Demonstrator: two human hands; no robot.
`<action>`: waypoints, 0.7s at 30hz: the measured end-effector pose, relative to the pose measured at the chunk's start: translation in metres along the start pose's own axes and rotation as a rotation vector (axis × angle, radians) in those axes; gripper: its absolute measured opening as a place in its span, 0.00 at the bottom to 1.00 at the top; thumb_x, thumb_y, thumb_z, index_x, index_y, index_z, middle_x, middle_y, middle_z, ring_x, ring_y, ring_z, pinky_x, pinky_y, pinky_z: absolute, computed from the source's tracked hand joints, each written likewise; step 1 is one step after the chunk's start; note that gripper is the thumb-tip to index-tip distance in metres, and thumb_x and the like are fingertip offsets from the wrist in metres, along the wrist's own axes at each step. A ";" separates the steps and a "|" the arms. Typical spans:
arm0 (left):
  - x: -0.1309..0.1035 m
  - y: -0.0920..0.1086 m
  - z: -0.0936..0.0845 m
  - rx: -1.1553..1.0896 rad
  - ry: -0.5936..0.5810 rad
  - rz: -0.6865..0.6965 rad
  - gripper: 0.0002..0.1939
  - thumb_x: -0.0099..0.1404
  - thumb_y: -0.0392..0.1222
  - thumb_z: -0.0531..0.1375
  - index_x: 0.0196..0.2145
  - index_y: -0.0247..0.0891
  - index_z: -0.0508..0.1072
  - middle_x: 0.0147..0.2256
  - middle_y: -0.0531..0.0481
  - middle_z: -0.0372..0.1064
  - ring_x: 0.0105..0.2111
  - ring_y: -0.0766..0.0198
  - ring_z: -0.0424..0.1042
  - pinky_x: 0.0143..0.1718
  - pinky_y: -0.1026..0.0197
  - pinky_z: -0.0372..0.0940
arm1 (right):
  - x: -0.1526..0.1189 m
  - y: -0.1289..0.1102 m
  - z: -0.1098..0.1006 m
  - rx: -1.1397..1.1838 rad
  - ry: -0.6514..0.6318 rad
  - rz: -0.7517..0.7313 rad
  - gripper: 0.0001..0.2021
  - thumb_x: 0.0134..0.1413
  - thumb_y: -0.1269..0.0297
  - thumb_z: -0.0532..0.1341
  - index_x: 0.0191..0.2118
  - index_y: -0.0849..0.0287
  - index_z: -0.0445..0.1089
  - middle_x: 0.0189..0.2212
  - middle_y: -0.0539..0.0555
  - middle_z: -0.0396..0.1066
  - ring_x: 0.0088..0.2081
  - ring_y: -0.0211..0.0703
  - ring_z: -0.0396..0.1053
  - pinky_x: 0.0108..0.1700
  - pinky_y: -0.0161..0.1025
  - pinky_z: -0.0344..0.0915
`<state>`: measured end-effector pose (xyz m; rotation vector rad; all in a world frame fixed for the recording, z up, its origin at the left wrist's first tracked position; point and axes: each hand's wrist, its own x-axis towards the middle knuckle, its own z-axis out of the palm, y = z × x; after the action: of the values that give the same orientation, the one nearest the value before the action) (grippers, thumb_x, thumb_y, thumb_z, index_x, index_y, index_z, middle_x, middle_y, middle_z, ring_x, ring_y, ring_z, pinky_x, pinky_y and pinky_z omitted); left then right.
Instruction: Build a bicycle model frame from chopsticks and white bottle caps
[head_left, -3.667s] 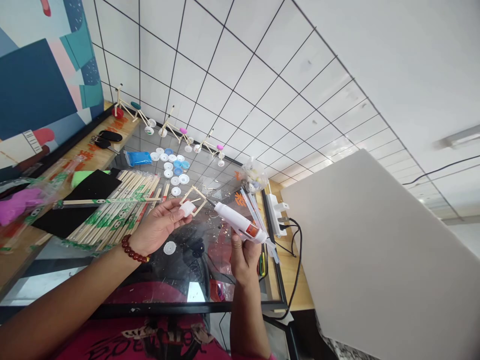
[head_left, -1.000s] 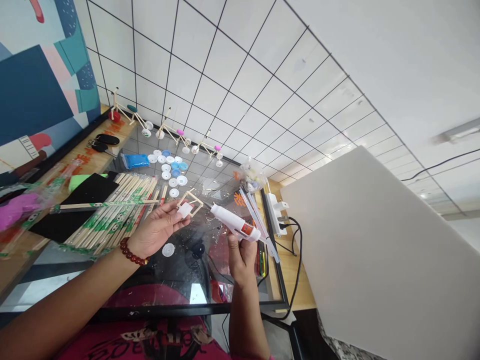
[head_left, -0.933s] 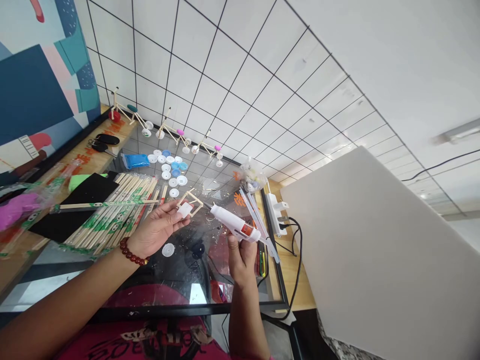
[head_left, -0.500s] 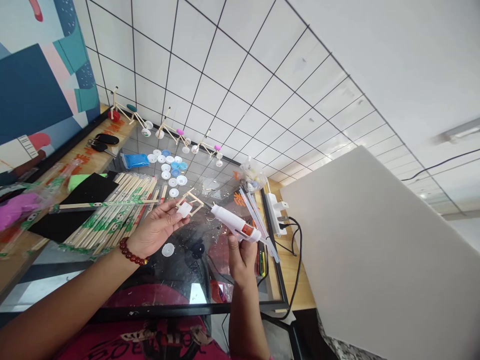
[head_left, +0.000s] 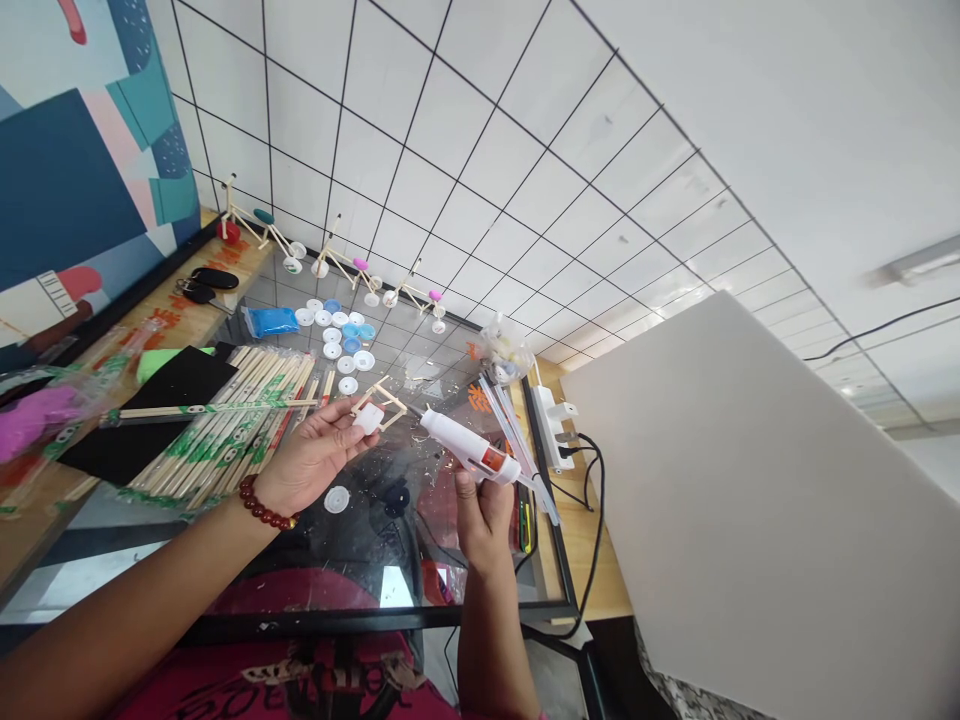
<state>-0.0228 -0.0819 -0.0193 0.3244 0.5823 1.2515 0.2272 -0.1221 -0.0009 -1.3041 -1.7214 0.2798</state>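
Between the thumb and fingers of my left hand (head_left: pixel 319 448) is a small wooden stick frame (head_left: pixel 393 403) with a white piece (head_left: pixel 368 418) at its near side. My right hand (head_left: pixel 484 515) is closed round the handle of a white hot glue gun (head_left: pixel 461 442). The gun's nozzle points left and lies at, or very close to, the frame's right corner; I cannot tell whether they touch. Below the frame, a white bottle cap (head_left: pixel 337 499) lies on the glass tabletop (head_left: pixel 315 570).
Wrapped chopsticks (head_left: pixel 225 430) lie left beside black sheets (head_left: pixel 161 400). Several white and blue caps (head_left: pixel 332 335) and a blue packet (head_left: pixel 271 321) are behind. Small stick tricycles (head_left: pixel 341 262) line the wall. Glue sticks (head_left: pixel 517 440) and a power strip (head_left: pixel 553 425) are at right.
The glue gun has shifted very slightly to the left. My left hand and the stick frame look almost unmoved.
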 end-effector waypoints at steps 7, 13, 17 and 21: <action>-0.001 0.002 0.001 0.002 0.006 0.000 0.18 0.54 0.33 0.78 0.43 0.40 0.85 0.44 0.49 0.82 0.42 0.62 0.79 0.49 0.58 0.76 | 0.000 0.002 0.001 0.005 0.014 -0.004 0.17 0.71 0.51 0.60 0.54 0.57 0.74 0.44 0.58 0.78 0.45 0.52 0.75 0.50 0.49 0.71; 0.000 0.001 -0.001 -0.002 -0.009 -0.003 0.17 0.55 0.35 0.78 0.43 0.41 0.85 0.44 0.50 0.83 0.41 0.63 0.80 0.50 0.58 0.77 | 0.000 0.004 0.000 0.091 0.014 0.042 0.16 0.71 0.53 0.61 0.53 0.58 0.75 0.43 0.57 0.78 0.44 0.50 0.75 0.50 0.47 0.71; 0.002 -0.002 -0.003 -0.004 0.010 0.003 0.19 0.53 0.36 0.79 0.43 0.40 0.85 0.44 0.50 0.83 0.42 0.62 0.81 0.51 0.57 0.78 | -0.002 0.004 -0.002 0.246 -0.061 0.107 0.13 0.71 0.54 0.61 0.48 0.57 0.76 0.40 0.54 0.78 0.42 0.47 0.75 0.49 0.45 0.71; 0.003 -0.003 -0.002 -0.010 0.029 0.004 0.20 0.51 0.36 0.81 0.42 0.41 0.86 0.44 0.50 0.84 0.41 0.62 0.82 0.49 0.59 0.79 | 0.001 0.004 0.002 0.343 -0.053 0.183 0.12 0.69 0.54 0.63 0.49 0.56 0.77 0.41 0.55 0.80 0.44 0.48 0.76 0.51 0.45 0.70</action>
<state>-0.0210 -0.0798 -0.0233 0.2992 0.6000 1.2647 0.2285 -0.1190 -0.0045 -1.2061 -1.5163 0.6899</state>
